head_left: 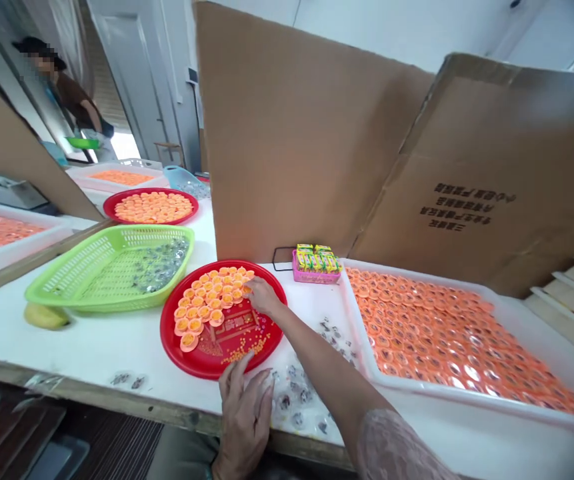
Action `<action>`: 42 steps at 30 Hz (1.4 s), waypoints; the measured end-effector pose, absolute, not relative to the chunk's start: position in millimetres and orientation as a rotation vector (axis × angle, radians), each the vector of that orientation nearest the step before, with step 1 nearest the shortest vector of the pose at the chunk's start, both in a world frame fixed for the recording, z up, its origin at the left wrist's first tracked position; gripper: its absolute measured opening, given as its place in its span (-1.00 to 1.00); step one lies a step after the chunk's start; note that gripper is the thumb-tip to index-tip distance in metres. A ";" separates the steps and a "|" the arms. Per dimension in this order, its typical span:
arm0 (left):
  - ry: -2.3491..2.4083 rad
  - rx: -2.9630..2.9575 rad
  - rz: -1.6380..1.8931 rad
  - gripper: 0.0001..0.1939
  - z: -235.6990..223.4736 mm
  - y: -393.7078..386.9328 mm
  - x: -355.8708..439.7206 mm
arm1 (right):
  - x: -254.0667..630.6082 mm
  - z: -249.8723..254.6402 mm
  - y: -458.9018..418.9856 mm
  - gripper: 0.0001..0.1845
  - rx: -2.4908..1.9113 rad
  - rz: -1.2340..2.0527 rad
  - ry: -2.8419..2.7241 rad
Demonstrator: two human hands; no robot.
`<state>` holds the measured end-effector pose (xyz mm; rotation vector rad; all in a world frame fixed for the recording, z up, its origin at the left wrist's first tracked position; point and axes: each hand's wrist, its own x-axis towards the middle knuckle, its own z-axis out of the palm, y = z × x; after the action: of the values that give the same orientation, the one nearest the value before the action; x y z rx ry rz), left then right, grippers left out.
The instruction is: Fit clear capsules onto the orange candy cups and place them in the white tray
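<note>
My right hand point(263, 295) reaches over a red round tray point(201, 360) and its fingertips are pinched on an orange cap point(247, 288) at the end of several rows of orange caps point(211, 293). Loose small yellow beads point(247, 347) lie in the tray's near part. My left hand point(244, 413) rests at the table's front edge, fingers spread flat over small clear packets point(291, 393) beside the tray.
A large white tray point(467, 400) full of orange caps sits at right. A green basket point(67, 273) with clear packets, a second red tray point(151, 207), a pink box point(315, 265) and cardboard walls point(291, 133) stand behind. Another person point(74, 100) stands far left.
</note>
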<state>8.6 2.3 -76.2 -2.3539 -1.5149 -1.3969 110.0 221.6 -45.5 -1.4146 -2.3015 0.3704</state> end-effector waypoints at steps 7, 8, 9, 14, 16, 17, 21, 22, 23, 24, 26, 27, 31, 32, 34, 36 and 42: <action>-1.518 -2.416 -1.540 -0.68 -73.9 -1.7 10.9 | 117.5 -50.6 215.0 -0.73 -1.412 0.361 -2.347; -1.519 -2.427 -1.567 -0.69 -73.4 -2.4 11.0 | 119.3 -49.9 212.2 -0.73 -1.410 0.361 -2.347; -1.521 -2.432 -1.609 -0.69 -72.4 -2.4 10.4 | 120.9 -48.8 208.7 -0.74 -1.408 0.362 -2.345; -1.943 -2.240 -2.043 -0.75 -56.4 22.9 -13.4 | 122.1 -39.3 180.2 -0.75 -1.315 0.406 -2.298; -2.227 -2.000 -2.318 -0.71 -46.2 45.1 -29.4 | 117.8 -33.7 164.9 -0.73 -1.176 0.488 -2.235; -2.355 -1.913 -2.468 -0.68 -41.3 56.6 -36.7 | 115.0 -30.9 157.3 -0.72 -1.105 0.539 -2.201; -2.641 -1.471 -3.341 -0.70 -28.7 88.2 -49.5 | 104.2 -24.7 131.8 -0.77 -0.945 0.705 -2.117; -2.636 -1.436 -3.475 -0.73 -27.8 90.9 -48.7 | 102.5 -25.4 127.1 -0.77 -0.929 0.720 -2.088; -2.621 -1.414 -3.563 -0.76 -27.7 91.8 -47.0 | 101.3 -27.1 122.9 -0.78 -0.918 0.724 -2.054; -2.607 -1.376 -3.616 -0.78 -28.3 91.3 -44.9 | 100.4 -29.5 119.4 -0.78 -0.916 0.716 -2.016; -2.591 -1.203 -3.699 -0.80 -30.5 88.3 -41.2 | 99.4 -35.2 113.8 -0.79 -0.920 0.670 -1.950; -2.587 -1.113 -3.731 -0.79 -31.8 86.8 -40.0 | 98.9 -38.0 111.7 -0.80 -0.925 0.641 -1.927; -2.601 -1.075 -3.691 -0.73 -34.5 84.4 -38.7 | 97.9 -44.1 106.7 -0.84 -0.968 0.561 -1.900; -2.590 -1.121 -3.666 -0.70 -34.6 84.7 -38.7 | 98.1 -44.7 105.9 -0.86 -0.982 0.551 -1.901; -2.548 -1.232 -3.591 -0.65 -34.9 86.0 -38.5 | 99.8 -45.4 104.4 -0.88 -1.003 0.539 -1.914; -2.517 -1.357 -3.471 -0.61 -36.2 87.9 -38.2 | 102.5 -46.0 103.1 -0.88 -1.020 0.538 -1.929; -2.488 -1.587 -3.239 -0.61 -47.2 93.5 -35.9 | 104.6 -45.7 105.2 -0.64 -1.157 0.621 -1.858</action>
<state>-35.9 93.5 -47.2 -1.5867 -2.4879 -3.2389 104.6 105.2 -45.7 -1.1571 -1.8577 0.6213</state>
